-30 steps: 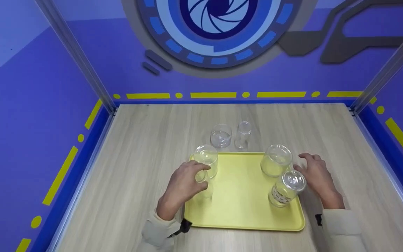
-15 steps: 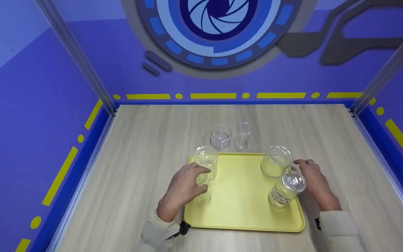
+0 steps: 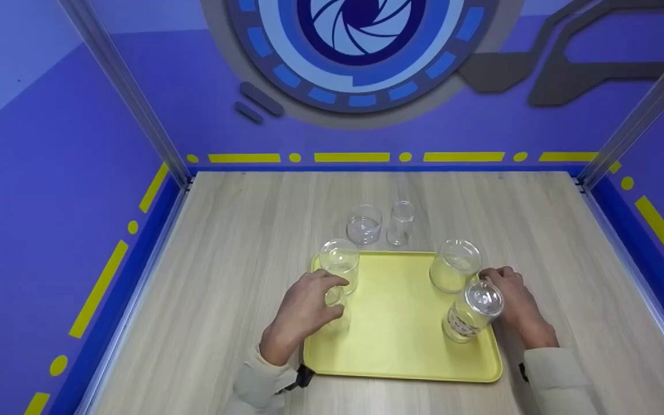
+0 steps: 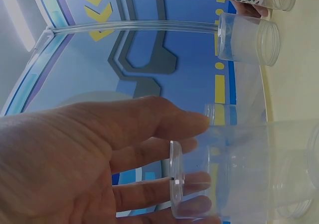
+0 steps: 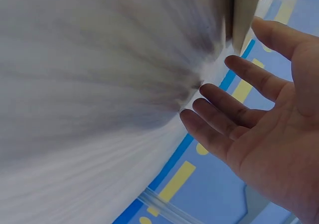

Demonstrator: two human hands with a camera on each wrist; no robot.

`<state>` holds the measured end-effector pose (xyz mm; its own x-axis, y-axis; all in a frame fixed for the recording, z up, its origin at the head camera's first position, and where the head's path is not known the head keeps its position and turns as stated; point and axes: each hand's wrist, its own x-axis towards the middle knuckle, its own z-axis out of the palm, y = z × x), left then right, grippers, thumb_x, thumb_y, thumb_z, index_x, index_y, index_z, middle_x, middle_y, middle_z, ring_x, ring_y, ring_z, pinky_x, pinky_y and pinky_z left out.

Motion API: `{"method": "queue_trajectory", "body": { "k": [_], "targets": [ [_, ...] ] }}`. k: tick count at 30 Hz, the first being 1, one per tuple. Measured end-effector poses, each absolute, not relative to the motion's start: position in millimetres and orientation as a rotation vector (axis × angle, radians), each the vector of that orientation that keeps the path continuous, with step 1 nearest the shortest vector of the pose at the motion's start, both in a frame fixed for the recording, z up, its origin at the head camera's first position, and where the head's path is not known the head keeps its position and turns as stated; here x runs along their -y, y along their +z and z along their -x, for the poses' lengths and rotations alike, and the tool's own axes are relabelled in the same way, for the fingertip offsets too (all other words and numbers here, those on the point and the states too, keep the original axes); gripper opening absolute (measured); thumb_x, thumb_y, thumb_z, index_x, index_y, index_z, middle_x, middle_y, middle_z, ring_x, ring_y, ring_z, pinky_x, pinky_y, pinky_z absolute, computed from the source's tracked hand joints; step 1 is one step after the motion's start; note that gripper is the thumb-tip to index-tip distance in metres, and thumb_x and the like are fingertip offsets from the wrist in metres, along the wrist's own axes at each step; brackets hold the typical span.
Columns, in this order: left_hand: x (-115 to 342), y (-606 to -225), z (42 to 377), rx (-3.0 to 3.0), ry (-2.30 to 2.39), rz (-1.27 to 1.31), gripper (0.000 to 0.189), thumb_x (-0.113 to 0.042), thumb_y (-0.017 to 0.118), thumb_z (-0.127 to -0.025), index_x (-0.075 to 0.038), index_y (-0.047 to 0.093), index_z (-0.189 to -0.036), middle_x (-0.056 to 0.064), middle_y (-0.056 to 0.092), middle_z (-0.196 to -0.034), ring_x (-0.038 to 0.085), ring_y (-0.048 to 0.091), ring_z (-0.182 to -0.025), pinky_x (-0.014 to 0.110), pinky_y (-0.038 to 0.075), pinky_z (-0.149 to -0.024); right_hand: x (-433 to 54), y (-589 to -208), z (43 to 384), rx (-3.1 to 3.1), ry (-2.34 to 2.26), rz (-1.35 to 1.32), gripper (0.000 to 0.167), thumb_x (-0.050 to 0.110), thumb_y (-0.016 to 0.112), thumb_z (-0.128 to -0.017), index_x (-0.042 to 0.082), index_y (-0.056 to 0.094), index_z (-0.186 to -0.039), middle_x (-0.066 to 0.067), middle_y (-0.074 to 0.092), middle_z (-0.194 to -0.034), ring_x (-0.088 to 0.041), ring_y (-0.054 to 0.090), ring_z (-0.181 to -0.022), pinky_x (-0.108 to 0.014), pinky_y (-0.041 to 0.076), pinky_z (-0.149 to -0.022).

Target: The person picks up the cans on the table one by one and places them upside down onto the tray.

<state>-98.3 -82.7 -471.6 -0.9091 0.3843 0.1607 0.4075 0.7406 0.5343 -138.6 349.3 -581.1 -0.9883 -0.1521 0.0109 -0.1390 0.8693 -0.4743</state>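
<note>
My left hand (image 3: 303, 305) curls its thumb and fingers round a slender clear glass (image 4: 239, 169) at the left side of the yellow tray (image 3: 395, 357). In the left wrist view, fingers show behind its disc-shaped end and the thumb lies along its near side; how firmly they touch, I cannot tell. My right hand (image 3: 513, 297) lies at the tray's right edge with fingers spread and slightly bent in the right wrist view (image 5: 269, 109), holding nothing. A labelled glass jar (image 3: 470, 314), bottom up, and a wide glass jar (image 3: 455, 268) stand beside it, partly covering its fingertips.
Another wide clear jar (image 3: 340, 256) stands at the tray's back left corner. Beyond the tray, on the wood table (image 3: 222, 259), are a low clear glass (image 3: 364, 226) and a narrow one (image 3: 401, 223). Blue panels wall the table's back and sides.
My right hand has come in from the right to the tray's right edge, its fingers drawing closer together. The left hand stays almost in place; the glass there shifts only slightly.
</note>
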Motion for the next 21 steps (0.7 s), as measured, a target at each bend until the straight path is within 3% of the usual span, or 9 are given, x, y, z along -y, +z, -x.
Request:
{"method": "queue_trajectory", "body": {
  "k": [21],
  "targets": [
    [81.4,-476.8,97.8,2.883,-0.886,0.69,0.04,-0.004,0.08,-0.075,-0.006,0.081,-0.114,0.007,0.075,-0.113,0.035,0.069,-0.104,0.043,0.057,-0.083,-347.3,-586.6,133.6,-3.119,-0.724,0.323,0.035,0.012,0.073,-0.094,-0.005,0.067,-0.124,-0.037,0.055,-0.121,-0.059,0.054,-0.113,-0.073,0.051,-0.082]
  ]
}}
